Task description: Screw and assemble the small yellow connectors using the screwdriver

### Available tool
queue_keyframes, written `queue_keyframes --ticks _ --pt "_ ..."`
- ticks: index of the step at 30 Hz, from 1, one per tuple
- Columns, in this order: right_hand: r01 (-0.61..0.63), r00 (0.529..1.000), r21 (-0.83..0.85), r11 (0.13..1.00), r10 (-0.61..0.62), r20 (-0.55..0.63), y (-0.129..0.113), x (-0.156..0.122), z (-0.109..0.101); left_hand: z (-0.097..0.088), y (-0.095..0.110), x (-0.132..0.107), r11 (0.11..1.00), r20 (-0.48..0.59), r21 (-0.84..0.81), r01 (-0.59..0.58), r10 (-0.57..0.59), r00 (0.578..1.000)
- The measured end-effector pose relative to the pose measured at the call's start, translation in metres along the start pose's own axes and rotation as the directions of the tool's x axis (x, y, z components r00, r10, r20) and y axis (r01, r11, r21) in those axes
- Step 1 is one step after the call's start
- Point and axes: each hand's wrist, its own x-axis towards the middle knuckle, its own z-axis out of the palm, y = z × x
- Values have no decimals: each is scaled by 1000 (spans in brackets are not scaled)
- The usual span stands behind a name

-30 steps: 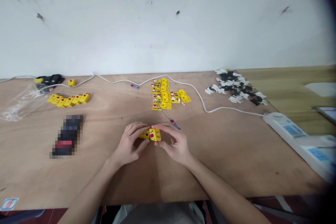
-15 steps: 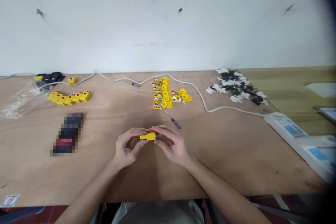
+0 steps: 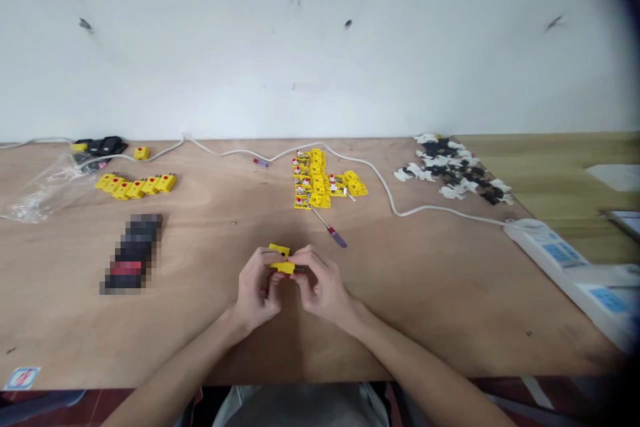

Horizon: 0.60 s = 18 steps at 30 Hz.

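Low over the front middle of the table, a small yellow plug (image 3: 283, 267) with dark prongs is pinched between my two hands. The fingers of my left hand (image 3: 257, 285) close on its left end. My right hand (image 3: 323, 280) grips the pronged right end with curled fingers. Just behind it shows a second yellow piece (image 3: 279, 249) with a dark hole; whether it is joined to the plug I cannot tell. Farther back lie several opened yellow plug halves (image 3: 317, 180) with white and red parts inside. A screwdriver (image 3: 335, 235) rests with its tip against them.
Several closed yellow plugs (image 3: 135, 187) line up at the left, near a plastic bag (image 3: 43, 190) and a pixelated dark object (image 3: 133, 250). Black and white pieces (image 3: 455, 170) are heaped back right. A white cable (image 3: 385, 187) runs to a power strip (image 3: 565, 257). Another screwdriver (image 3: 260, 162) lies behind.
Both hands have drawn closer together around the plug and my left hand has shifted right. The yellow piece behind the plug now shows more fully.
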Motion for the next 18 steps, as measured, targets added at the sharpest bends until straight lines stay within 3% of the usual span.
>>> queue_keyframes --ticks 2,5,8,12,14,16,18 --pt "-49 999 -11 999 49 13 0 4 -2 -1 -3 3 996 25 -5 86 -86 996" --pt "-75 987 -111 991 90 130 4 13 -18 -8 -7 11 981 112 39 192 -195 974" --pt "-109 982 -373 921 159 105 15 19 -46 -10 -8 16 966 190 230 115 -161 969" --pt "-271 945 -663 698 325 -43 38 15 -78 -3 -8 15 891 230 454 8 -125 965" --pt "-338 910 -650 680 412 -42 47 11 -87 0 -10 14 857 194 516 -8 -108 975" --pt "-379 895 -571 728 444 -28 53 10 -93 1 -12 13 848 170 529 -16 -87 982" --pt "-403 905 -445 800 421 -62 55 11 -95 -1 -13 14 870 212 492 -46 -68 975"
